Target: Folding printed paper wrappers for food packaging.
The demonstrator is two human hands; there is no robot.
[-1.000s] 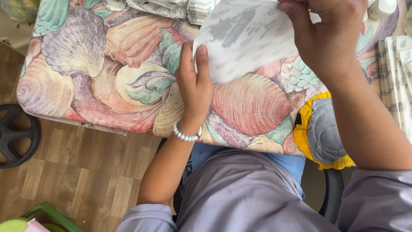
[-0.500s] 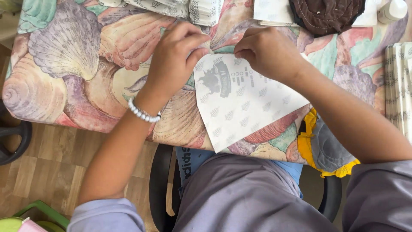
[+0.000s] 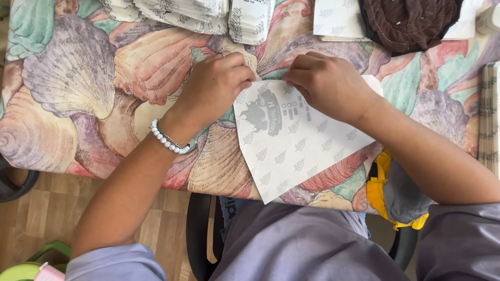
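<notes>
A white paper sheet (image 3: 294,143) printed with small grey leaf marks and a dark emblem lies tilted on the seashell-patterned tablecloth (image 3: 94,88). My left hand (image 3: 216,86), with a white bead bracelet on the wrist, pinches the sheet's top left corner. My right hand (image 3: 328,83) pinches and presses down along the sheet's top edge, covering its upper right part. The two hands nearly touch at the top edge. The sheet's lower corner reaches the table's near edge above my lap.
Stacks of folded printed paper pieces (image 3: 182,13) lie along the far edge. A dark brown quilted cloth (image 3: 411,21) rests on white sheets (image 3: 336,21). More stacked paper (image 3: 488,114) sits at the right edge. A yellow-trimmed cloth (image 3: 390,192) hangs off the front; below is wood floor (image 3: 36,218).
The sheet was held up in the air a second ago; it now lies flat on the cloth. Both hands came down and closed together at its top edge.
</notes>
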